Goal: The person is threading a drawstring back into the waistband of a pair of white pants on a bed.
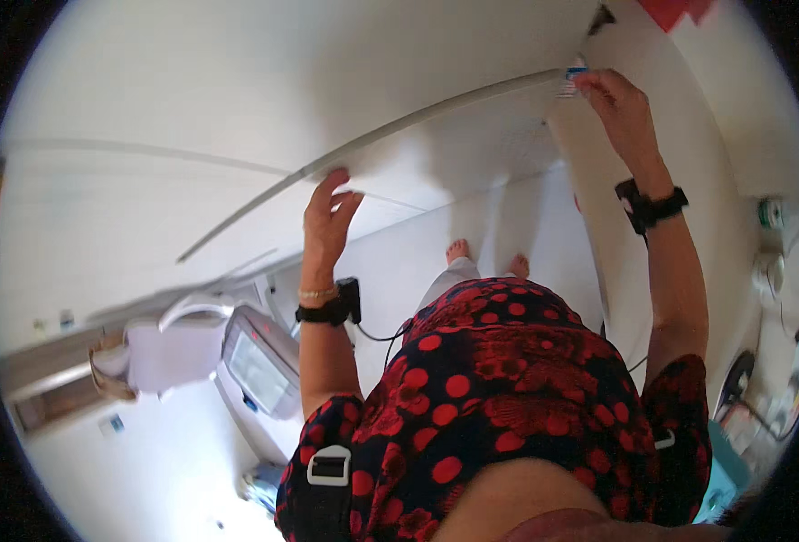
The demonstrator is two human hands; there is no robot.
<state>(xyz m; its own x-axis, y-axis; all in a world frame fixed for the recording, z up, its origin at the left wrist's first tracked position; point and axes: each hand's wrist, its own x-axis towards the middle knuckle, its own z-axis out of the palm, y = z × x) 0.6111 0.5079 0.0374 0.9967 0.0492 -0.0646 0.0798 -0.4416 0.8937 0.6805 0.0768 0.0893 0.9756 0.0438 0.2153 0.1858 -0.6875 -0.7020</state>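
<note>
My left hand (328, 220) is raised before a white panel surface (237, 81). Its fingers are apart and hold nothing. The fingertips are close to a long grey strip (426, 115) that runs slantwise across the white surface; contact cannot be told. Farther right, at the strip's upper end, my right hand (613, 101) has its fingertips closed at the edge of a small blue-and-white item (572, 76). That item is blurred, and its kind is unclear. Both wrists wear black strapped devices with cables.
A second, fainter line (149, 148) crosses the white surface. At lower left are a pale chair-like piece (176, 352) and a grey appliance with a clear window (260, 366). Bare feet (458, 251) stand on a pale floor (399, 244). A teal container (721, 474) is at lower right.
</note>
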